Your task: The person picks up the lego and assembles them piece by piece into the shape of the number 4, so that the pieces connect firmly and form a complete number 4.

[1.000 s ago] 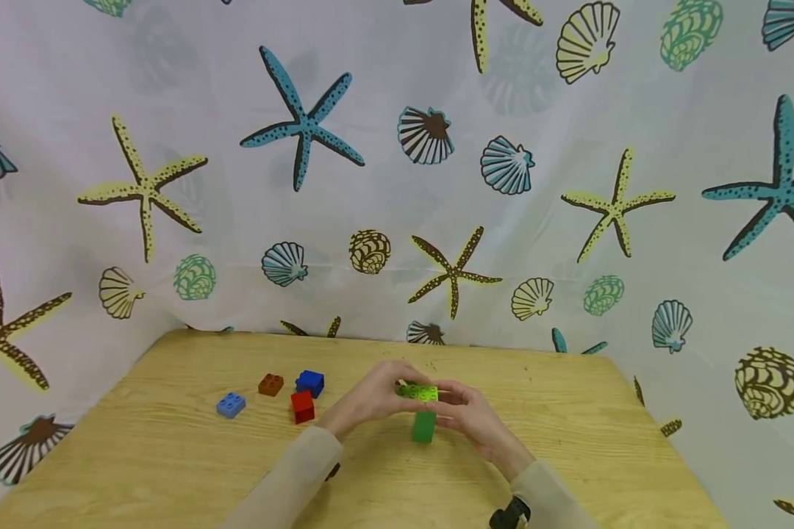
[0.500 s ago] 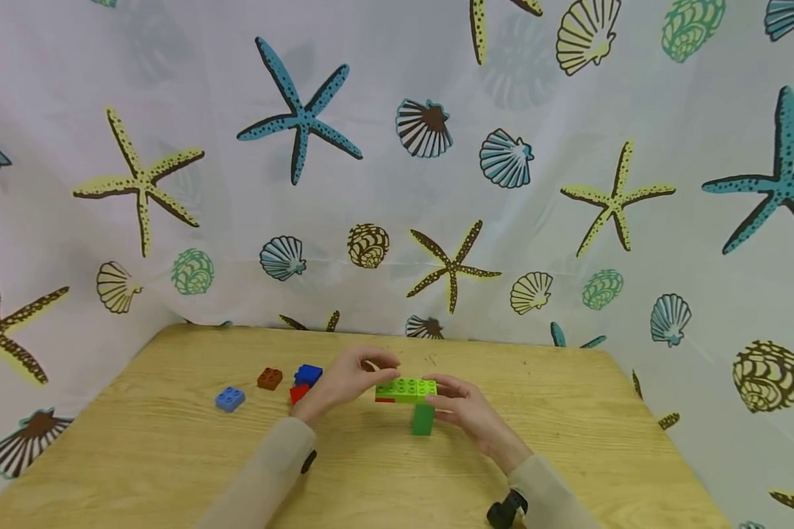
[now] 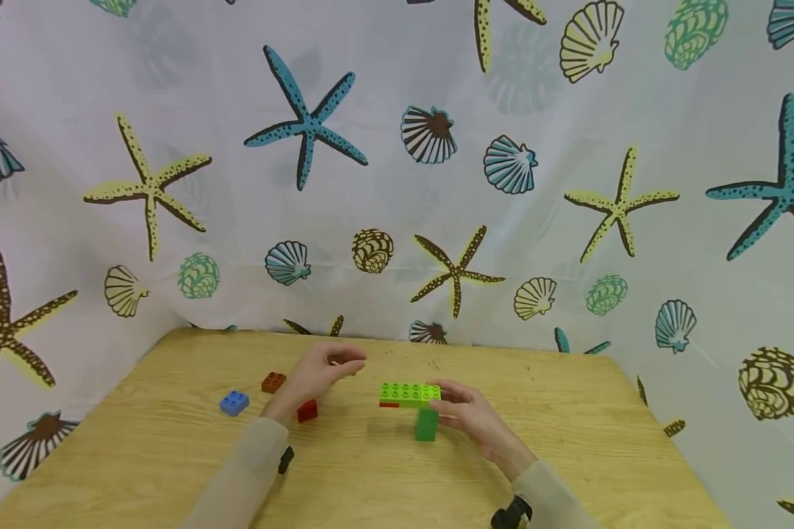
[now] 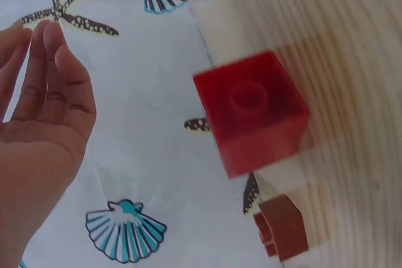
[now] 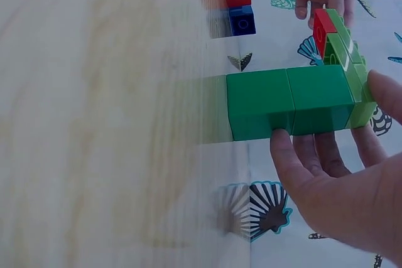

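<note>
My right hand [image 3: 473, 419] holds a stack of toy building bricks at its right side. Two dark green bricks [image 5: 289, 103] stand one on the other, topped by light green bricks [image 3: 403, 395] that stick out to the left. A red brick [image 5: 322, 29] hangs under the far end of this overhang. In the right wrist view, the thumb lies on the light green top and fingers touch the green side. My left hand [image 3: 317, 375] is in the air left of the stack, fingers bent loosely with nothing in them. Below it a red brick [image 4: 251, 117] sits on the table.
A light blue brick [image 3: 234, 402] and a brown brick [image 3: 273, 382] lie at the left of the wooden table [image 3: 172, 441]. A dark blue brick [image 5: 242, 21] stands by the red one, hidden behind the left hand in the head view. A patterned curtain [image 3: 384, 184] hangs behind.
My left hand has let go of the light green bricks and moved left, over the loose bricks. My right hand stays at the stack.
</note>
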The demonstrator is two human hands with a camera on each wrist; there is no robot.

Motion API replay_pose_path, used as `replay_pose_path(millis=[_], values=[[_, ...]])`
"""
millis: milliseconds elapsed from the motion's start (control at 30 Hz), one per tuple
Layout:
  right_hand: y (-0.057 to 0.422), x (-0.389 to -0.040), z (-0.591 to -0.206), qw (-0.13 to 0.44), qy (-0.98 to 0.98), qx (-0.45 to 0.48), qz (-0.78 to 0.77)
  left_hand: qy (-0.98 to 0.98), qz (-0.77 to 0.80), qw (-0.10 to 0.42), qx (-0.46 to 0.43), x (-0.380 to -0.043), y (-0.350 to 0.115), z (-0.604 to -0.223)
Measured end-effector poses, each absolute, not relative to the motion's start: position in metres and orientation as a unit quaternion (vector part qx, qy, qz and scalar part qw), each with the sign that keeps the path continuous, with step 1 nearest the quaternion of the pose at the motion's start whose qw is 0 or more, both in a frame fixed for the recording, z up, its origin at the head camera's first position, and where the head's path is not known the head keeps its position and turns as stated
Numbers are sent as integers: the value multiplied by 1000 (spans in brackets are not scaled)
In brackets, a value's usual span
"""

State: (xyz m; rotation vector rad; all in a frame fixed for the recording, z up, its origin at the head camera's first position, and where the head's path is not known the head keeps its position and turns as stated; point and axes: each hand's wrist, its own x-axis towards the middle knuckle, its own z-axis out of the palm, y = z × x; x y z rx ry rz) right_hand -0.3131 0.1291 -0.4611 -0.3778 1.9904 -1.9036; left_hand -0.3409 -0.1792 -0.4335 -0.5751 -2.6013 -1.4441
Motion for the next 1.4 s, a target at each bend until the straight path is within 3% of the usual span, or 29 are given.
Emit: replay_pose_path(millis=[267,733,1400], values=[[128,-313,-460,175,708,-133,-671,-864,-451,57,-215,-351,-202,-440],[129,-314,-460,176,707,-134,-671,-878,-460,7,-133,-364,-231,-455],[132,-315,-464,176,707,-156,-667,-915,-376,-52,-138,-366,-230,-459]])
